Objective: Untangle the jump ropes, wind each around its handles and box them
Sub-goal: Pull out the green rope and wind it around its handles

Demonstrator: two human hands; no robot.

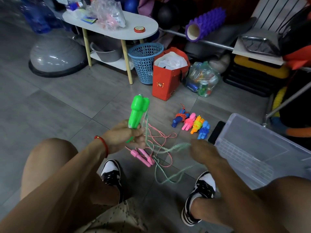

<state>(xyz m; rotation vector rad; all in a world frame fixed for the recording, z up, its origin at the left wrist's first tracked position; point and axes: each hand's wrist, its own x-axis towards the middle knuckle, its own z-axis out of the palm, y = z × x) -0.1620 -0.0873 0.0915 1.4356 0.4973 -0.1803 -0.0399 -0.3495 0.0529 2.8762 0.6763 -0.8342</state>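
Note:
My left hand (125,134) grips a pair of green handles (137,111) held upright together. Their pale green rope (165,165) hangs down and loops over the floor. My right hand (204,151) is blurred and holds a stretch of that green rope out to the right. Under my hands lie pink handles (143,156) with a loose red-and-white striped rope (159,137). Several wound ropes sit side by side on the floor: dark blue (179,117), pink (189,122), orange (196,124) and blue (203,130). A clear plastic box (262,153) stands at the right.
A red paper bag (168,76), a blue mesh basket (144,61) and a bag of bottles (202,79) stand beyond the ropes. A white side table (117,29) and a grey half ball (55,58) are at the left. A dark phone (216,132) lies beside the box.

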